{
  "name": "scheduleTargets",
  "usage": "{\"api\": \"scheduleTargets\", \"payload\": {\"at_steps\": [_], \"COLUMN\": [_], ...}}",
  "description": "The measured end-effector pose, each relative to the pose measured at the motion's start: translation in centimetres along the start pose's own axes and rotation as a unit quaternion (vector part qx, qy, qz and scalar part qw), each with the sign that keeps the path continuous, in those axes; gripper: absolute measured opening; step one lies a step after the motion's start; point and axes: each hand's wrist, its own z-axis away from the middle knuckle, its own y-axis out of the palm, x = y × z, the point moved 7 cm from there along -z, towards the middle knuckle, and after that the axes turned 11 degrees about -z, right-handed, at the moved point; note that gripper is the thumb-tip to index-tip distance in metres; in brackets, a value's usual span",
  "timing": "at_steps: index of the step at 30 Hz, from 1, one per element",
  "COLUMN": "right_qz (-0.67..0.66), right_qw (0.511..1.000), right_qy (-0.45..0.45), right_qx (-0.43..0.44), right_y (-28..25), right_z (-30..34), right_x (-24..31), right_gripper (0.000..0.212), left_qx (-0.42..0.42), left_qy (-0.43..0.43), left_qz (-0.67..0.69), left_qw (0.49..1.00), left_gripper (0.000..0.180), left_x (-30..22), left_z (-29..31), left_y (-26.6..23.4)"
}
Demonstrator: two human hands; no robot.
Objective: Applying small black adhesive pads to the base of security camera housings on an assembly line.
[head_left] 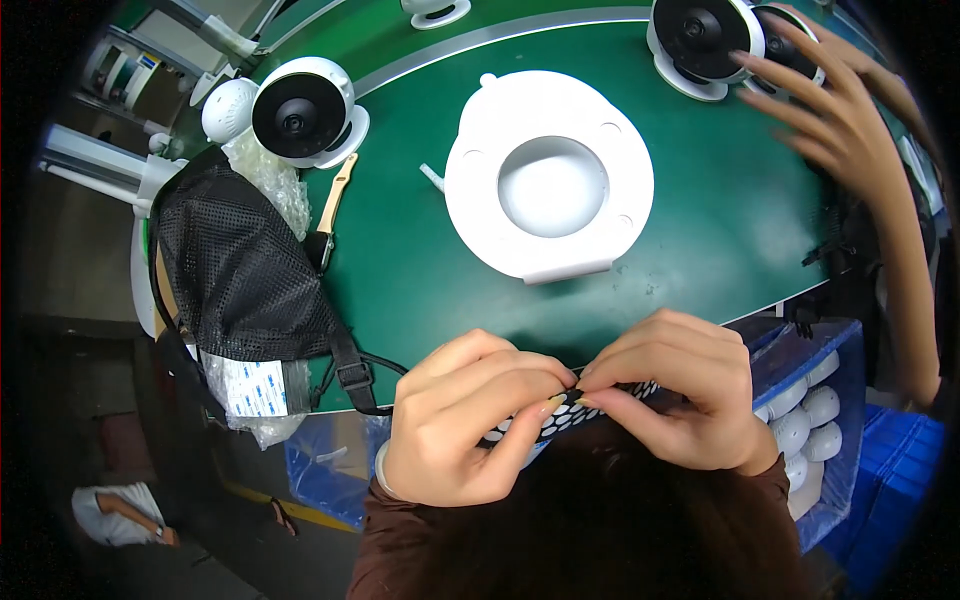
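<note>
Both my hands pinch a dark strip dotted with small white pads at 6 o'clock, at the near edge of the green mat [420,290].

My left hand [465,420] and right hand [680,400] are closed on the sticker strip [560,412], fingertips meeting. Peeling should go best with a nail under one pad's edge, lifted slowly. The glossy white ring-shaped base [548,180] lies at 12 o'clock; round white cameras [300,112] with black faces at 10; a co-worker's hand [835,120] at 2.

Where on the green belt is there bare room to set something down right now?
Bare green belt lies between the white ring fixture and the black mesh bag, and right of the fixture toward another person's hand. It is crowded near the left hand and right hand, which pinch a dotted sheet.
</note>
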Motion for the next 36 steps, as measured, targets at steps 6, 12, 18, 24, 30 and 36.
{"api": "scheduleTargets", "payload": {"at_steps": [6,12,18,24,30,36], "right_qz": [0.044,0.137,0.057,0.015,0.093,0.030], "right_qw": [0.999,0.981,0.994,1.000,0.993,0.999], "right_qy": [-0.031,-0.123,-0.073,-0.025,-0.071,-0.036], "right_qx": [0.006,-0.058,-0.050,0.007,0.014,0.003], "right_y": [0.5,1.1,0.6,0.5,1.0,1.0], "right_z": [0.2,1.3,0.8,-0.3,-0.3,-0.8], "right_x": [0.5,1.6,0.9,0.2,1.3,0.5], "right_gripper": [0.015,0.016,0.017,0.016,0.016,0.015], "left_qx": [-0.037,-0.033,-0.017,-0.022,-0.042,-0.045], "left_qy": [-0.018,-0.041,-0.067,-0.053,-0.055,-0.042], "left_qz": [-0.036,-0.008,0.074,0.050,0.033,0.022], "left_qw": [0.998,0.999,0.995,0.997,0.997,0.998], "left_gripper": [0.017,0.012,0.010,0.010,0.010,0.010], "left_x": [-0.2,0.4,1.6,1.3,1.5,1.4], "left_z": [0.3,0.2,0.4,0.3,0.1,0.0], "left_y": [-0.2,-0.2,0.1,-0.2,-0.4,-0.7]}}
